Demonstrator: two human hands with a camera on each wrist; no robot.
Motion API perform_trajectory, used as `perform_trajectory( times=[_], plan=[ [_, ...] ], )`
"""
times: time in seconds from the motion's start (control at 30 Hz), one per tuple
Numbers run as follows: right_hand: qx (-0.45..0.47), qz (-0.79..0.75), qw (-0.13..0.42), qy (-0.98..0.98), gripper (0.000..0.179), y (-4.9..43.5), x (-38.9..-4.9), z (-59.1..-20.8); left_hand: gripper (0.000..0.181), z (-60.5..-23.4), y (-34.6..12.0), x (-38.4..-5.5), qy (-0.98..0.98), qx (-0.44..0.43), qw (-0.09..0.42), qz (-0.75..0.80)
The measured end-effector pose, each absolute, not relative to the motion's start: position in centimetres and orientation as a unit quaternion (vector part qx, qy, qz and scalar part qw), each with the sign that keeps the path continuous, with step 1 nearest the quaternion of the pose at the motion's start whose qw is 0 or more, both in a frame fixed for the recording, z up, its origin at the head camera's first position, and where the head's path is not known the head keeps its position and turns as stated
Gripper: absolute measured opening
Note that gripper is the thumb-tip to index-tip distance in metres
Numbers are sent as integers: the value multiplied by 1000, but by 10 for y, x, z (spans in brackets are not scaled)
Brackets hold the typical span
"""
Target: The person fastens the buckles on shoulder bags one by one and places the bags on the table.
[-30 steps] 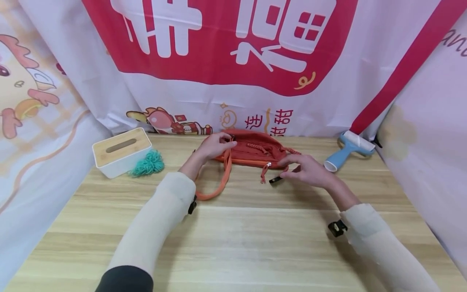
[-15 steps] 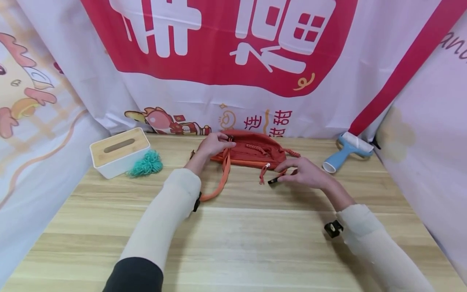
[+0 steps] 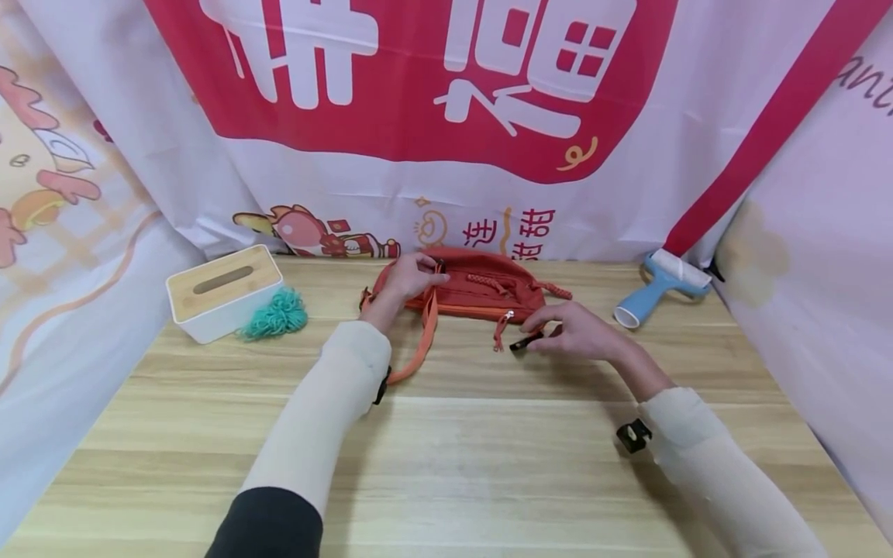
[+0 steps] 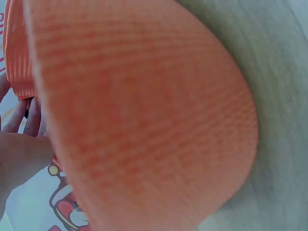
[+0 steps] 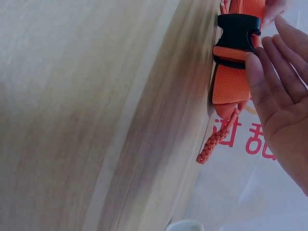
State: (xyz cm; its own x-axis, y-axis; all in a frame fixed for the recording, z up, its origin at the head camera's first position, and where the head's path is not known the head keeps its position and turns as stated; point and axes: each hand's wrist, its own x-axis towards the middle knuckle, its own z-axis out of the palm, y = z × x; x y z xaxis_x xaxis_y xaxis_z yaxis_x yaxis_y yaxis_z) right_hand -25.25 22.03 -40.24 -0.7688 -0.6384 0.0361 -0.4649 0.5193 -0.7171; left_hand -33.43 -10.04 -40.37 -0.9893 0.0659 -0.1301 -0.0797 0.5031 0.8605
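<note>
A red-orange waist bag (image 3: 481, 291) lies near the back of the table against the cloth. My left hand (image 3: 408, 280) rests at its left part and pinches an orange strap (image 3: 427, 333), which loops down toward the table; a small black piece shows by the fingertips. In the left wrist view, a close loop of strap (image 4: 144, 115) hides much of the left hand (image 4: 24, 149). At the bag's right front, my right hand (image 3: 575, 332) holds a black buckle (image 3: 526, 341) at its thumb and fingers. The right wrist view shows this buckle (image 5: 238, 36) on a wide orange strap.
A white tissue box with a wooden lid (image 3: 226, 291) stands at the left, with a bundle of teal yarn (image 3: 277, 314) against it. To the right lies a blue-handled lint roller (image 3: 659, 287). Printed cloth (image 3: 391, 186) hangs behind the wooden table (image 3: 460, 465).
The left forearm has shifted a little to the right, while its hand stays at the bag. The right hand and buckle have moved only slightly. The head view has drifted a little.
</note>
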Motion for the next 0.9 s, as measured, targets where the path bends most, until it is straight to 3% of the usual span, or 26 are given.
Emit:
perform_trajectory(
  times=[0.5,0.9],
  plan=[
    [-329,-351,129,867,19,213,-255,-400,21,-404,-96,-339,899,-24,38,436],
    [-334,-317,116,880,18,211,-257,-405,21,-408,-103,-339,894,21,42,446]
  ],
)
